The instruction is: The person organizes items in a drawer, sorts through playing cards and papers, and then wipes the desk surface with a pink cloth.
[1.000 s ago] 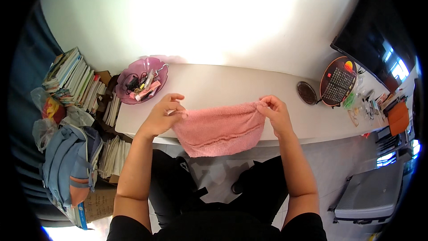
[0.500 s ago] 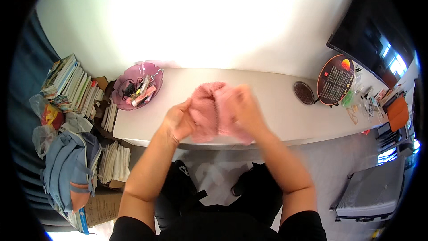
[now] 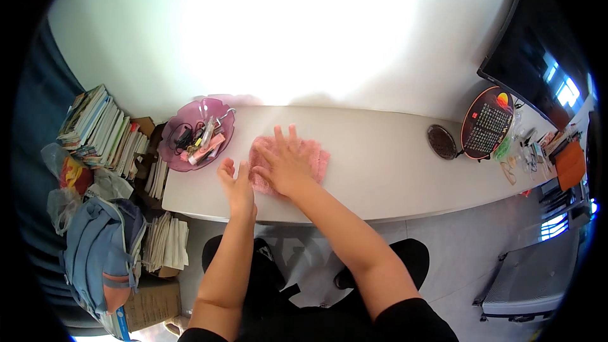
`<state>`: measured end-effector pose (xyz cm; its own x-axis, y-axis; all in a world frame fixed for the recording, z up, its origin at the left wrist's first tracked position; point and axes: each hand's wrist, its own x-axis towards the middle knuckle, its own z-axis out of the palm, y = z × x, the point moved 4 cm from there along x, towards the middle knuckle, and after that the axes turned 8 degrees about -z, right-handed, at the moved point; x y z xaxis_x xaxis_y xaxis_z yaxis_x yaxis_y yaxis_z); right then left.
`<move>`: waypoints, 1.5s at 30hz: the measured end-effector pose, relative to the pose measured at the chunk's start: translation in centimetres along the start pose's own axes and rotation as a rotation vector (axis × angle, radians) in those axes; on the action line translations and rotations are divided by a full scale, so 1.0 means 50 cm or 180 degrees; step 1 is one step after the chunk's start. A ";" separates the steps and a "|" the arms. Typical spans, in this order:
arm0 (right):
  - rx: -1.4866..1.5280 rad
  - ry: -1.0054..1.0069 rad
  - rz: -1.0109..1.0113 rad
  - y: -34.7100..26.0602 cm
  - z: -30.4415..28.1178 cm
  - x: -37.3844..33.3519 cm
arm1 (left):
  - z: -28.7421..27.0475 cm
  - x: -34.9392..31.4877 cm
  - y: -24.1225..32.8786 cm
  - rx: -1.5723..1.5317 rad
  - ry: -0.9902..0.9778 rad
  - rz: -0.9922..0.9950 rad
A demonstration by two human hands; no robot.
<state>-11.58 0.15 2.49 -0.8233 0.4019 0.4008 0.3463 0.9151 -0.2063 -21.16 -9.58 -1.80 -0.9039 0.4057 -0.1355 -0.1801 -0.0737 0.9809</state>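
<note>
A fluffy pink cloth [image 3: 318,155] lies bunched on the white tabletop [image 3: 392,164]. My right hand [image 3: 287,168] rests on top of it, fingers spread and palm down. At the cloth's left edge is my left hand [image 3: 238,190], thumb and fingers apart, holding nothing. Whether its fingertips touch the cloth I cannot tell. Just beyond it to the left stands a purple, flower-shaped bowl [image 3: 170,147] with cables, a pink item and other small things inside.
At the right are a dark oval stand [image 3: 441,142], a round plaque [image 3: 486,123] and a large screen [image 3: 525,57]. Stacked books [image 3: 104,130], papers [image 3: 166,244] and a blue backpack [image 3: 95,253] crowd the left. A grey suitcase [image 3: 532,278] is on the floor at right.
The pink cloth has come down from both hands onto the table, slightly left. My left hand has let go of it; my right hand has opened flat over it.
</note>
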 end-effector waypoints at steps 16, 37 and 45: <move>-0.0519 -0.0104 0.1255 0.433 -0.007 -0.009 | 0.063 -0.019 -0.008 0.0989 -0.0538 0.0635; 0.0971 0.0722 0.1180 0.481 -0.044 -0.126 | 0.138 -0.009 -0.016 0.0177 -0.0878 0.0262; 0.0878 0.0252 -0.1784 0.046 -0.101 -0.350 | 0.126 -0.011 0.009 -0.0368 -0.0750 0.0368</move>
<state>5.89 -4.60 -0.50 -0.8067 -0.1256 0.5775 -0.2656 0.9500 -0.1643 -18.29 -4.13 -0.43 -0.8083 0.5882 0.0257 -0.1365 -0.2297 0.9636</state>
